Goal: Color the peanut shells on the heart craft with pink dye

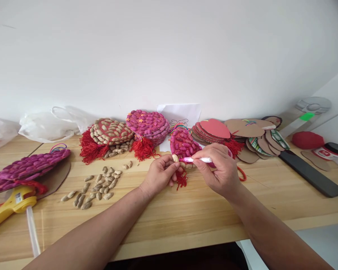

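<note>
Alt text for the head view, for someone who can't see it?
The right hand holds a pink-tipped marker beside a peanut at the left hand, near a magenta peanut-covered piece. Loose peanuts lie to the left on the wooden table.

"What does the right grip [218,170] hold?"
"A white marker [205,159], its pink tip [181,159] just beside an unshelled peanut [175,158] that touches the left grip [161,171]."
"What lies around them?"
"Just beyond both grips, a magenta peanut-covered piece [183,142]; left of the left grip, loose peanuts [99,182] on the worktop [163,225]."
"And right of the right grip?"
"A red loop [243,173] close by; a long black case [311,173] well apart."
</note>
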A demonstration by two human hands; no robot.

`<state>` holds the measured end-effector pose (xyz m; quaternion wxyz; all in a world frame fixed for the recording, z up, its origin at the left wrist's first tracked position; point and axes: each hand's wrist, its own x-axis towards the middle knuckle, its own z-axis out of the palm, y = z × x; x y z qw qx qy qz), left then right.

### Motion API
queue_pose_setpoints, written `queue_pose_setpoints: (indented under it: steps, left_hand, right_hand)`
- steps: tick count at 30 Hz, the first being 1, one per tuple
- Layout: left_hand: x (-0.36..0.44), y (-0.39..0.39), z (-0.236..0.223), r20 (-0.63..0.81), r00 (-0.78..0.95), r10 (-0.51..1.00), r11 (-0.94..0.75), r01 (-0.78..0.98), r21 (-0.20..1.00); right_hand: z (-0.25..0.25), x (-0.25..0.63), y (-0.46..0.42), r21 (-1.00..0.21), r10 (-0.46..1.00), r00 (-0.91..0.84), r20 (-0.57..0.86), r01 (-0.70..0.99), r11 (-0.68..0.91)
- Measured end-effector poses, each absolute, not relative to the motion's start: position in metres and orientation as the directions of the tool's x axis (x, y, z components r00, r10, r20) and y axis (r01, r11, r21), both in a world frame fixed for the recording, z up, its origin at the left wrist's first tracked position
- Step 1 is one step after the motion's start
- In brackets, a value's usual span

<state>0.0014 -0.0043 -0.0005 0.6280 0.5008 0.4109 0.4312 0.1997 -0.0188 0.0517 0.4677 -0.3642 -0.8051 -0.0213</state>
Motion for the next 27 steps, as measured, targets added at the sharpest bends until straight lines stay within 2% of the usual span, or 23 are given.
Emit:
queue_pose_setpoints:
  steps: [27]
  left_hand:
    - [0.0036,-0.0032,-0.0076,-0.064,0.301,0.951,0.096,-0.092,0.991]
  right_hand:
    - [0.0498,0.2022,-0.0137,-0.307,0.562,-0.263,0.784,0.623,0.72]
